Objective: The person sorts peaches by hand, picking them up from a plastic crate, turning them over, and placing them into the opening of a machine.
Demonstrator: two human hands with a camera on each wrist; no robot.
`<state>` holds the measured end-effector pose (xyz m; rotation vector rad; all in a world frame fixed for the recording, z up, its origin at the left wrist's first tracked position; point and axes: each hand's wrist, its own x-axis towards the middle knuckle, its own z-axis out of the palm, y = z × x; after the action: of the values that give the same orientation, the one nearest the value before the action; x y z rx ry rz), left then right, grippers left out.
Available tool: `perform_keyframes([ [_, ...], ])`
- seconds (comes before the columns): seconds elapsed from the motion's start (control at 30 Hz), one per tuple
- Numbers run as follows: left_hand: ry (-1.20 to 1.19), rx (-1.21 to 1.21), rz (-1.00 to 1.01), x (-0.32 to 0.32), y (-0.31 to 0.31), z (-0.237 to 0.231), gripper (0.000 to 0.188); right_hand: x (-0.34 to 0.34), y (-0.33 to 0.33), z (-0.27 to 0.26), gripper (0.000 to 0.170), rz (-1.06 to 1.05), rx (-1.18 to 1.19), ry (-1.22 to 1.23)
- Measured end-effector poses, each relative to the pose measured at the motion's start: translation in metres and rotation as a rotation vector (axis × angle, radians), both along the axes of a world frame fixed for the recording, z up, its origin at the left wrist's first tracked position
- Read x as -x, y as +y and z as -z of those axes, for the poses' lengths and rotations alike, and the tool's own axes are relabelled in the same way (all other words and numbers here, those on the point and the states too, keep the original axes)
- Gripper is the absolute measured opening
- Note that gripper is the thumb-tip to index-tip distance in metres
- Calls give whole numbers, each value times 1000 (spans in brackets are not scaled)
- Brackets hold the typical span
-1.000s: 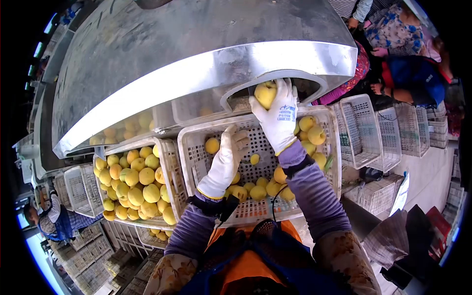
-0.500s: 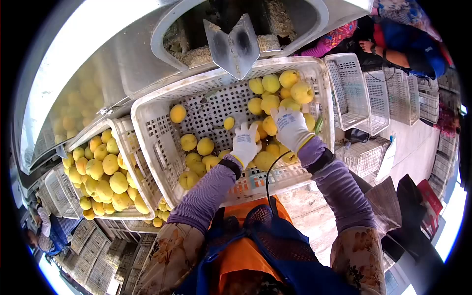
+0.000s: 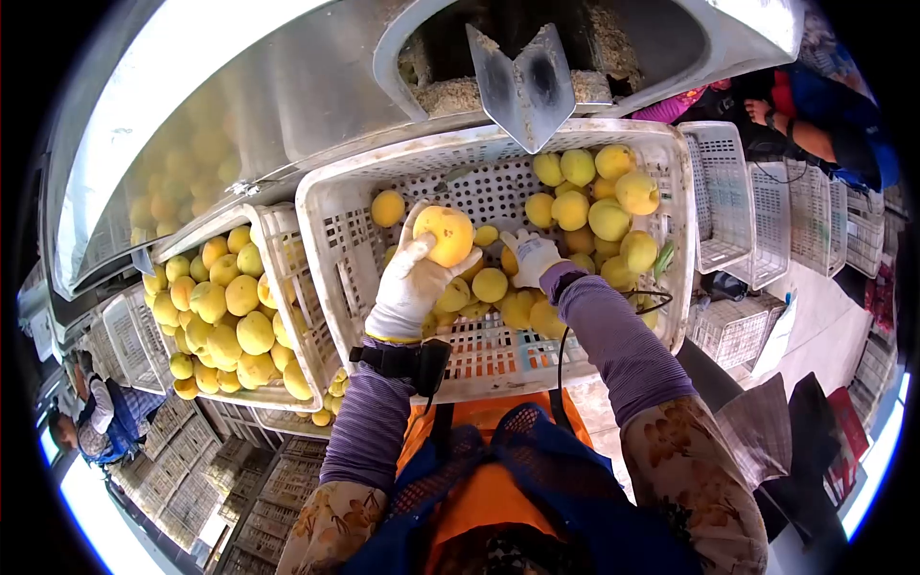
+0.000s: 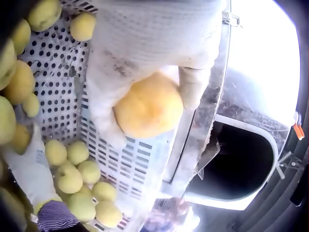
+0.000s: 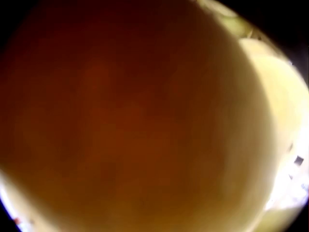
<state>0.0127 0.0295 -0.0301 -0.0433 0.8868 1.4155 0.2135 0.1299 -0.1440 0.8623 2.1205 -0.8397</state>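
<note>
A large yellow peach (image 3: 445, 236) with small brown specks sits in my gloved left hand (image 3: 404, 290), raised over the white perforated crate (image 3: 323, 276). In the left wrist view, the fingers curl round both sides of that peach (image 4: 150, 107). Down among the loose peaches in the same crate, my gloved right hand (image 3: 533, 260) curls its fingers round another yellow peach (image 3: 509, 260), which the hand partly covers. A big blurred round surface close to the lens fills most of the right wrist view.
A metal machine (image 3: 278, 105) with a rounded opening and a V-shaped chute (image 3: 525, 84) stands beyond the crate. To the left is a second crate (image 3: 287, 278) full of peaches. Other white crates (image 3: 721, 196) line the right side, with people near them.
Earlier my right hand held a peach at the machine's opening; it then went down into the crate. My left hand has risen from the crate with a peach.
</note>
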Motion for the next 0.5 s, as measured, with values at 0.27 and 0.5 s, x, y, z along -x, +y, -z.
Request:
perform_keyframes([
  [0.27,-130,26,-114,5,-37,-8,63,-13,7,-109,90,601,26,695],
  [0.5,-88,-322,-27,-20,11,-139,77,-2,-7,-251,86,696,102,1345],
])
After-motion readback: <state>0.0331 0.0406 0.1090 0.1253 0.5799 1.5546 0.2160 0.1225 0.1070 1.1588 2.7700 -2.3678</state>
